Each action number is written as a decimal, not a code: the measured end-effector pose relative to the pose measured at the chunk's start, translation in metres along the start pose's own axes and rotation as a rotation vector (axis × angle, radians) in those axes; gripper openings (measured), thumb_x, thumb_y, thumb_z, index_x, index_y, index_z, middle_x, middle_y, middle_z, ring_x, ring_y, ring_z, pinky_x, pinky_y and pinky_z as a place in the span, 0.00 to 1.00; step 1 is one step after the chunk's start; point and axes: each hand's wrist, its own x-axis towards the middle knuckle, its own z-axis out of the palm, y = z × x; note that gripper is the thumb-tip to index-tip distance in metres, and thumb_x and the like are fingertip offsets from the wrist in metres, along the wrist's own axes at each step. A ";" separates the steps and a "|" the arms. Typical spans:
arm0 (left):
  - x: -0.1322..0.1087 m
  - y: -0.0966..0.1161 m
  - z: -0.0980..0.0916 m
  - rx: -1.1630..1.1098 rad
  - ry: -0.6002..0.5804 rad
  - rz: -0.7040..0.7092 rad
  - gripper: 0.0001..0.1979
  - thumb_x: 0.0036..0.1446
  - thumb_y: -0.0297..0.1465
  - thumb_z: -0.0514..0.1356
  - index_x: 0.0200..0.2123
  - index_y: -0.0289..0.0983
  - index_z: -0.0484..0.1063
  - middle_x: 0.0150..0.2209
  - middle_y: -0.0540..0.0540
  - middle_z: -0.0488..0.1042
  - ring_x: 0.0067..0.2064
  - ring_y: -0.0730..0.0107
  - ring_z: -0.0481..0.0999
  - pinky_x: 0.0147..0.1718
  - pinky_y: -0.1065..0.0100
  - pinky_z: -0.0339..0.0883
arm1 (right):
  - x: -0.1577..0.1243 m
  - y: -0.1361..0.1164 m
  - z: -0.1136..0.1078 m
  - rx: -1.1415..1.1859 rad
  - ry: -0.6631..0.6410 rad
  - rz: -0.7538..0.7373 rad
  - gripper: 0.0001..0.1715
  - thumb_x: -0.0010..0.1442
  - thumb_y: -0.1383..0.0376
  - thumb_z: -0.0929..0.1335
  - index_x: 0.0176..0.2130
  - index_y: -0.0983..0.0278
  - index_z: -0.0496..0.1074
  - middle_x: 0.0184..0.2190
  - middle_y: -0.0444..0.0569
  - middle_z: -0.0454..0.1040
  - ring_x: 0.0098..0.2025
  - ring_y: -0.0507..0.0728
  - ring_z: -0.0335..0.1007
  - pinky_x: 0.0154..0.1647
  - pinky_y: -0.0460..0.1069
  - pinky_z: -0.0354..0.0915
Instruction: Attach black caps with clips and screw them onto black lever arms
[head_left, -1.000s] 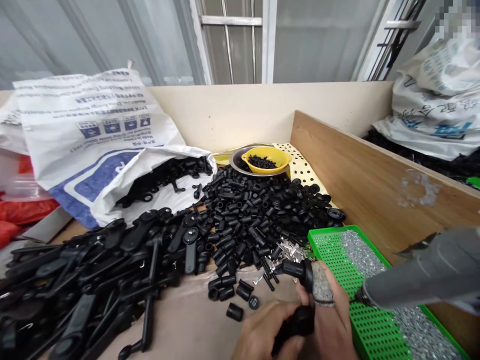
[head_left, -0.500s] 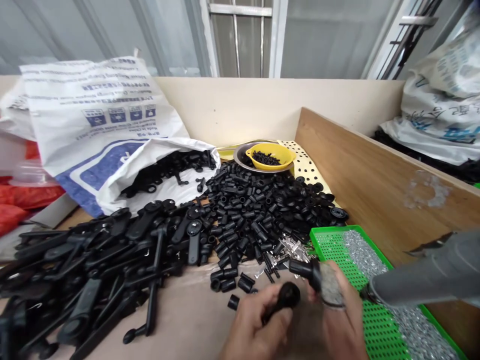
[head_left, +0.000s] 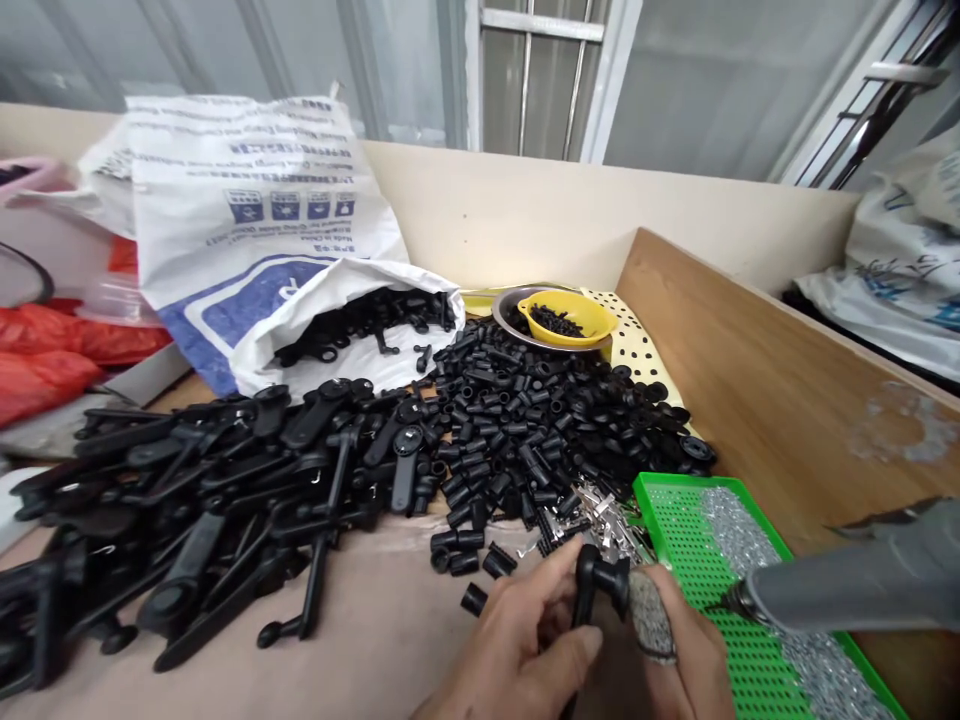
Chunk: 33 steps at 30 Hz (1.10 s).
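Note:
My left hand (head_left: 529,640) is closed around a black plastic crank handle (head_left: 584,590), its knobbed end turned up between thumb and fingers. My right hand (head_left: 686,640), with a grey cover on one finger (head_left: 651,618), grips a short black plastic piece (head_left: 613,582) against that end. The two black parts touch; how far one sits in the other I cannot tell. Just beyond my hands lie small silver metal clips (head_left: 604,515) and loose black sleeves (head_left: 457,540). A grey electric screwdriver (head_left: 840,580) juts in from the right beside my right hand.
A green perforated tray (head_left: 690,540) of small silver screws lies at the right. Piles of black cranks (head_left: 202,520) and black sleeves (head_left: 517,410) cover the left and middle. Behind are a white sack (head_left: 247,200), a yellow bowl (head_left: 600,325) and a wooden partition (head_left: 750,350).
My hands have come together, bringing the short black piece from the right against the knobbed end of the crank handle. The view has shifted slightly left.

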 end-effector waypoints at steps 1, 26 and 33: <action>0.000 -0.002 0.000 -0.001 0.008 -0.011 0.30 0.55 0.29 0.57 0.62 0.39 0.58 0.27 0.51 0.66 0.26 0.75 0.62 0.28 0.73 0.62 | 0.000 0.002 0.000 0.022 -0.004 0.009 0.18 0.60 0.50 0.61 0.28 0.59 0.66 0.17 0.42 0.67 0.19 0.53 0.63 0.20 0.46 0.59; 0.002 -0.004 0.009 0.205 0.111 0.028 0.22 0.55 0.33 0.58 0.54 0.39 0.67 0.28 0.50 0.72 0.28 0.69 0.68 0.26 0.72 0.61 | -0.011 0.031 0.000 -0.071 -0.126 0.114 0.22 0.59 0.48 0.62 0.44 0.59 0.72 0.37 0.52 0.77 0.40 0.63 0.73 0.34 0.51 0.69; 0.004 0.003 -0.005 0.332 0.073 0.112 0.14 0.60 0.30 0.51 0.48 0.39 0.69 0.36 0.48 0.77 0.36 0.67 0.73 0.36 0.70 0.63 | 0.009 0.007 -0.015 -0.046 -0.302 0.022 0.24 0.61 0.47 0.56 0.37 0.58 0.71 0.30 0.47 0.75 0.34 0.59 0.73 0.34 0.48 0.68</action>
